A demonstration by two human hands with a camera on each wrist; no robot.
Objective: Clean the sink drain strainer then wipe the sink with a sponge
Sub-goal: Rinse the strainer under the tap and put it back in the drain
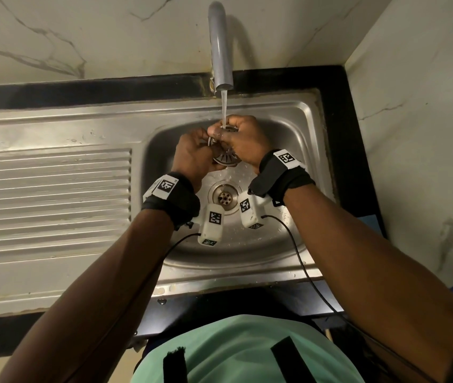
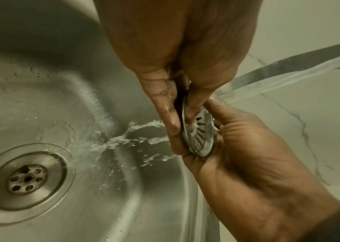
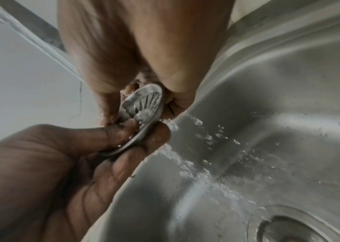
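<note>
Steel fills most of the scene: a stainless sink (image 1: 289,139) with a ribbed draining board (image 1: 51,194) on its left side, set in a black counter (image 1: 336,106) against marble-veined walls (image 1: 54,37). Both hands hold the round slotted drain strainer (image 1: 225,157) on edge above the basin, just under the grey tap (image 1: 221,48), whose running water (image 1: 223,109) strikes the fingers and strainer and splashes down onto the bowl. The left hand (image 1: 193,157) pinches the strainer's rim between thumb and curled fingers; the right hand (image 1: 243,139) curls round its upper part, thumb pressed on the slotted face. Below them the open drain hole (image 1: 224,198) sits bare in the basin floor, partly hidden in the head view by the two wrist cameras (image 1: 211,223) and their black cables (image 1: 305,272). A green shirt (image 1: 247,352) shows at the bottom edge.
</note>
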